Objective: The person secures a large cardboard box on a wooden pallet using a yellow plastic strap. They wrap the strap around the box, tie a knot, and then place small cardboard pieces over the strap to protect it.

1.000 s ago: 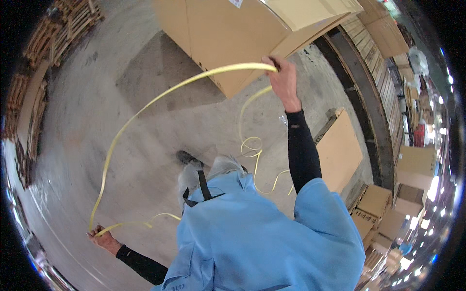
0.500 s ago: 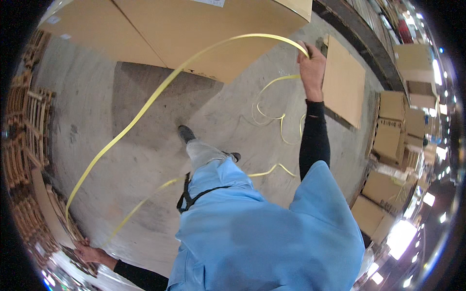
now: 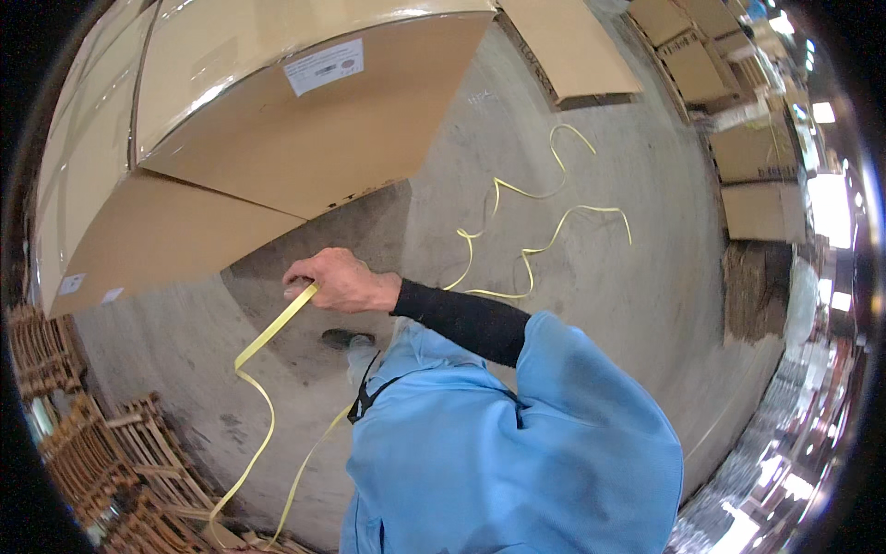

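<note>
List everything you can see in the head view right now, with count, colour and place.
large cardboard box: one, tan, upper left, with a white label on its side
strap in hand: one, yellow, hanging from the right hand down to the lower left
loose strap: yellow, curled on the floor, upper middle
flat cardboard sheet: one, tan, top middle on the floor
stacked cartons: several, tan, along the right rim
wooden pallets: several, brown, lower left
concrete floor: grey, throughout
shoe: one, dark, centre
blue jacket: one, lower middle
right hand: closed on the strap in hand
left hand: not in view
</note>
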{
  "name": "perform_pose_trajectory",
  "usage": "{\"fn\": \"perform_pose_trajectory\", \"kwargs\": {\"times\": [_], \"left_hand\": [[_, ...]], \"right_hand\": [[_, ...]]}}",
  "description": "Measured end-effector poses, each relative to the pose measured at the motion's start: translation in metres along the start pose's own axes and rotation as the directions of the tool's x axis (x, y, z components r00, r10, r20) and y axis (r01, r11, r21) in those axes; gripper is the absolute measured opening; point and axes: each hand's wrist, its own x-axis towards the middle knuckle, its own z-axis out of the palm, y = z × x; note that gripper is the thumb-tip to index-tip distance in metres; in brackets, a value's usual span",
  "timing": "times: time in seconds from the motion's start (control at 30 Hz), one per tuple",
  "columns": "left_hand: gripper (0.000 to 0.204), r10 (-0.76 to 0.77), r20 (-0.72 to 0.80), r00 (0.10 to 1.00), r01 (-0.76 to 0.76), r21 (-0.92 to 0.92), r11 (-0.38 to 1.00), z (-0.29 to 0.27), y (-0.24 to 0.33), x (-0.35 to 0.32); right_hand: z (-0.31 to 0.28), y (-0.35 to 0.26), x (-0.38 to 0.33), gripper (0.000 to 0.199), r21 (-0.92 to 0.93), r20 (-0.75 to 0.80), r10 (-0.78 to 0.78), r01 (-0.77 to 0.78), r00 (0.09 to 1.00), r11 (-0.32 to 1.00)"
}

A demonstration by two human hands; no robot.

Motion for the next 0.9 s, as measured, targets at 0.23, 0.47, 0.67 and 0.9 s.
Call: {"fn": "perform_pose_trajectory", "kwargs": {"times": [0.23,0.47,0.67,0.9], "left_hand": [[0.041,0.172,0.06,0.983,-0.14,-0.359,0.923,0.045,-0.031,0.219],[0.033,0.411,0.007,0.912,-0.386,-0.331,0.861,0.06,0.024,0.32],[0.017,0.757,0.258,0.601,-0.589,-0.496,0.637,0.134,0.21,0.218],[0.011,0.853,0.491,-0.179,-0.444,-0.814,0.375,0.231,0.375,0.194]], "right_hand": [[0.057,-0.017,0.005,0.034,-0.21,-0.163,0.157,-0.19,0.974,0.959],[0.036,-0.07,0.018,0.06,-0.311,-0.265,0.204,-0.284,0.943,0.907],[0.086,-0.146,0.089,0.099,-0.364,0.087,0.15,-0.108,0.985,0.925],[0.247,-0.206,0.228,0.085,0.147,0.324,-0.294,0.259,0.899,0.955]]}}
